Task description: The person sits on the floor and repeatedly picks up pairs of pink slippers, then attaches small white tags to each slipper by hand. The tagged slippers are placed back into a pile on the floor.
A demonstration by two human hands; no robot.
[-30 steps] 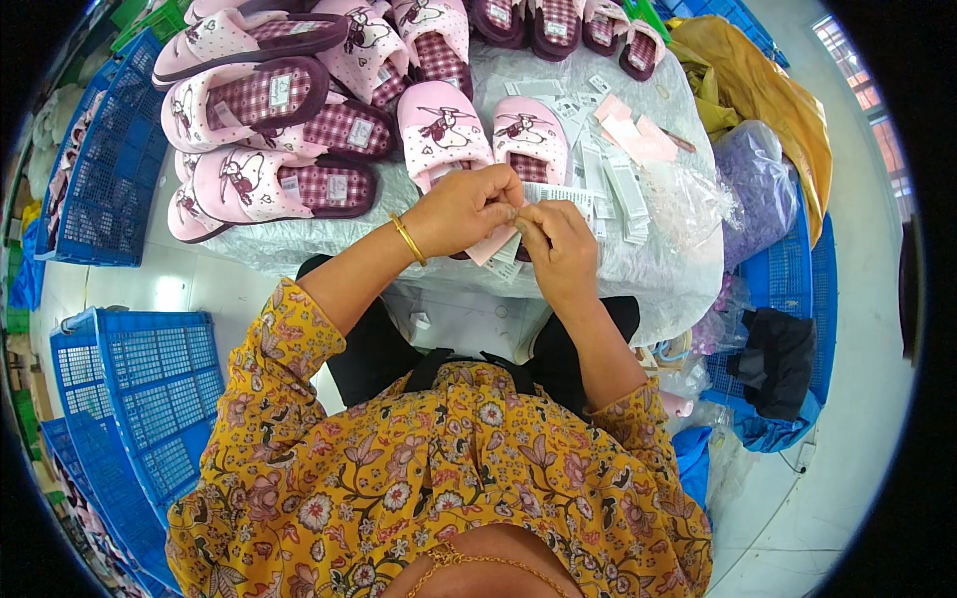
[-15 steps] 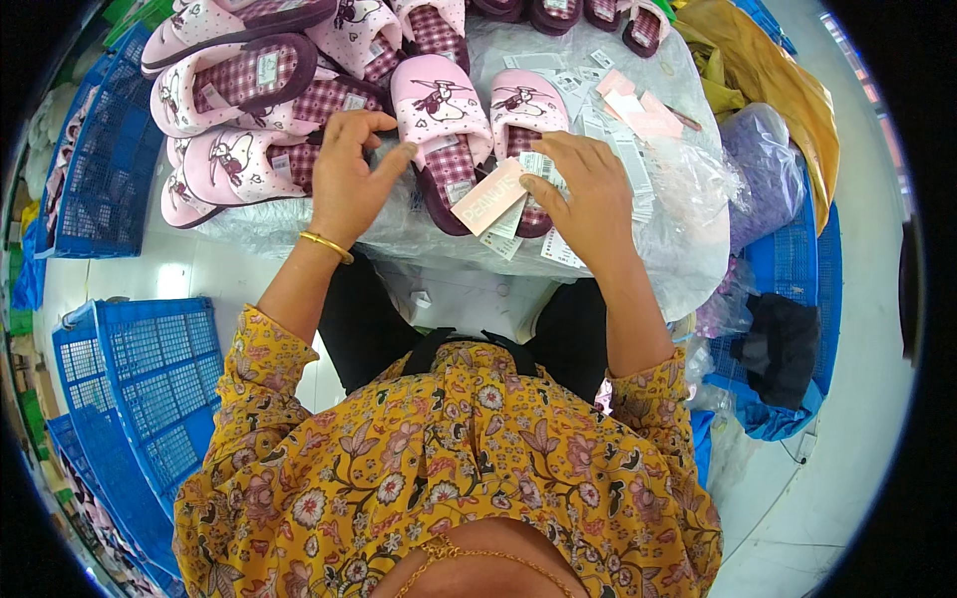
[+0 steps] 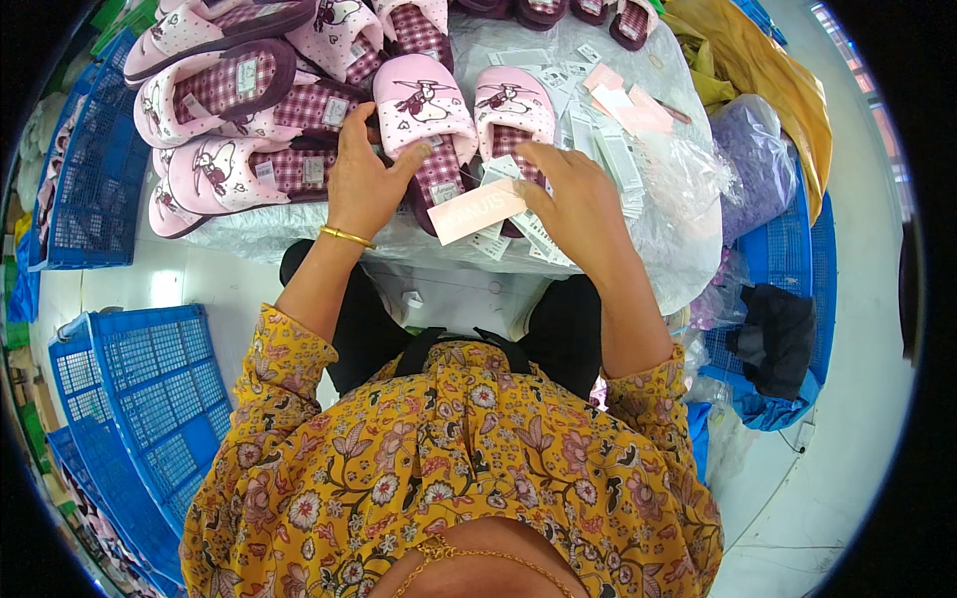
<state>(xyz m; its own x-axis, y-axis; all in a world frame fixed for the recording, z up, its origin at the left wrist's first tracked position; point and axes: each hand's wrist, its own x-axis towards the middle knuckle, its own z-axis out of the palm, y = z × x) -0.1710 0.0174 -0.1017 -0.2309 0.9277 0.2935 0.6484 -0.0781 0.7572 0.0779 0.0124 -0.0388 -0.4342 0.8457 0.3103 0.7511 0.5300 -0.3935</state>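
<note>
A pair of pink slippers with dark purple soles and checked insoles lies in front of me: the left slipper (image 3: 427,105) and the right slipper (image 3: 513,105). My left hand (image 3: 371,189) is open beside the left slipper, its thumb and index finger apart and the thumb tip at the edge of the slipper's opening. My right hand (image 3: 576,204) pinches a pink hang tag (image 3: 477,212) by its right end, above the heels of the pair. White labels (image 3: 488,242) show beneath and around this tag. The tips of some right-hand fingers are hidden.
More matching slippers (image 3: 239,85) are piled at the left, and several (image 3: 543,12) stand along the far edge. Loose paper tags (image 3: 638,112) lie on the plastic-covered table (image 3: 678,234). Blue crates (image 3: 150,389) stand at both sides. A bag of purple stuff (image 3: 753,164) sits at the right.
My right hand has brought the pink tag left and down, turning it flatter. My left hand has moved slightly right and nearer, its thumb now at the left slipper's opening. The table's contents appear shifted slightly left.
</note>
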